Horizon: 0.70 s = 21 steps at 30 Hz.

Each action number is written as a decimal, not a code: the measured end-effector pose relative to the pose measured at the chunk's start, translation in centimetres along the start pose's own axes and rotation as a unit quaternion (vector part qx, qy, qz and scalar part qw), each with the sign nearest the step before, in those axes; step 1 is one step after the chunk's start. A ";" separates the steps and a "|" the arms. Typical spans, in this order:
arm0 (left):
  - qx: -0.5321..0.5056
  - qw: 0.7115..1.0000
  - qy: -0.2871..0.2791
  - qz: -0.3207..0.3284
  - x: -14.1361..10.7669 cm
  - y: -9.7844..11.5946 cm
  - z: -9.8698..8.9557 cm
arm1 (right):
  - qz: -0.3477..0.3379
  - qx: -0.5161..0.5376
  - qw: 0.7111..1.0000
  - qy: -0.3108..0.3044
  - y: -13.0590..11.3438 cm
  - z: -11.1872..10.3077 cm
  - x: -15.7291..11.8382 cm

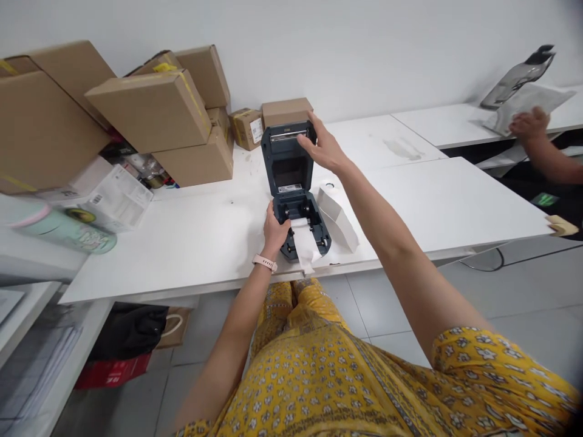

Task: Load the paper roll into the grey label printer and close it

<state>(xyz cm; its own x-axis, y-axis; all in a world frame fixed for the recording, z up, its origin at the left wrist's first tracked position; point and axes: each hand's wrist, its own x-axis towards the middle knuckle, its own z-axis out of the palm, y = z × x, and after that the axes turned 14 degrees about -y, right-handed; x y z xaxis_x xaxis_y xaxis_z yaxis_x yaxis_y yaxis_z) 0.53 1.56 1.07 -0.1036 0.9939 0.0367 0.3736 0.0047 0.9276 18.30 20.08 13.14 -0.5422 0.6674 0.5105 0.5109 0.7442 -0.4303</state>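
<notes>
In the head view, the open dark printer (297, 195) sits between the two hands near the front edge of the white table (200, 233), with the right hand (326, 147) pinching the upper right corner of its raised lid (288, 152), thumb on the inner face and fingers at the outer edge. The left hand (275, 232) lies against the base's left side, thumb over the rim beside the white paper strip (305, 243); I cannot tell whether those fingers grip anything.
</notes>
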 end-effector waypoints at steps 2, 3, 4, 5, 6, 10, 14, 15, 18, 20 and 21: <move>-0.003 1.000 0.005 -0.004 -0.1 -0.1 0.1 | 0.001 -0.024 0.998 0.058 -2.0 0.0 -2.1; -0.003 1.000 0.006 -0.006 0.0 -0.1 0.1 | 0.000 -0.035 0.996 0.081 -3.2 0.4 -3.6; -0.002 1.000 0.007 -0.008 0.0 -0.1 0.2 | -0.002 -0.042 0.995 0.089 -4.3 0.9 -5.1; -0.001 1.000 0.009 -0.010 0.0 -0.1 0.2 | -0.009 -0.045 0.997 0.069 -5.3 1.6 -6.6; 0.001 1.000 0.010 -0.013 0.0 -0.1 0.2 | -0.022 -0.050 0.998 0.010 -6.1 2.4 -8.0; -0.001 1.000 0.015 -0.015 0.0 0.0 0.1 | -0.030 -0.142 0.949 -0.281 -7.2 5.4 -10.7; -0.002 1.000 0.011 -0.009 -0.1 -0.3 -0.1 | -0.009 -0.209 0.884 -0.418 -7.1 6.6 -9.9; 0.003 1.000 0.007 -0.007 0.0 -0.4 -0.1 | -0.005 -0.205 0.872 -0.444 -7.2 6.7 -9.5; 0.012 1.000 0.006 -0.003 0.0 -0.6 -0.2 | 0.010 -0.172 0.854 -0.491 -7.5 7.2 -8.6; 0.008 1.000 0.013 0.000 0.1 -0.8 -0.1 | 0.014 -0.150 0.853 -0.499 -7.6 7.6 -8.2; 0.003 1.000 0.015 0.001 0.1 -0.9 -0.1 | 0.015 -0.141 0.855 -0.498 -7.6 7.7 -8.0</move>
<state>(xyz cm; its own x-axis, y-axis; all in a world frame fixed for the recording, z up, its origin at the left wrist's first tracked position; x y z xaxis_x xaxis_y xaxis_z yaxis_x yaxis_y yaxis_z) 0.09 1.67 0.27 -0.1310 0.9901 0.0497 0.3798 0.0038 0.9251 13.59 9.29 6.63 -0.7533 0.4827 -0.4467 0.5994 0.7834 -0.1643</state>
